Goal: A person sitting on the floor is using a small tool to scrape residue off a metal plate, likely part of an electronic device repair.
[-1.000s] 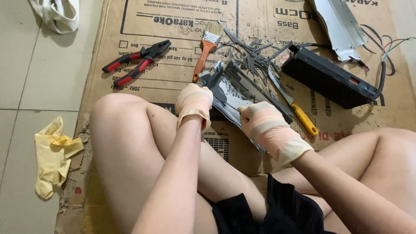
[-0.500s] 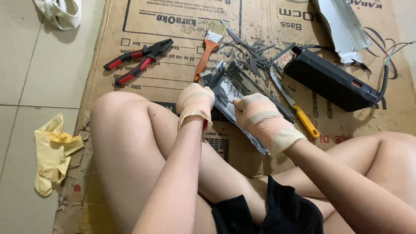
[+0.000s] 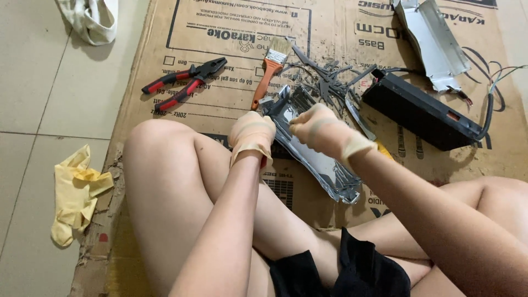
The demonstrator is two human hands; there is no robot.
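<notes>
Dismantling in hand: left hand (image 3: 252, 133) and right hand (image 3: 322, 129) both clench the metal tray (image 3: 311, 144) over the cardboard (image 3: 231, 33); next move likely calls for prying with a steady hold.

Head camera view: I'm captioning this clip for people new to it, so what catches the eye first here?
Two gloved hands meet at the centre over a shiny metal tray lying on the flattened cardboard: the left hand at its near edge, the right hand over its middle. Above them lie red-handled pliers to the left and an orange-handled paintbrush, with a black box at the right. Crumpled yellow gloves lie on the tiles at far left.
</notes>
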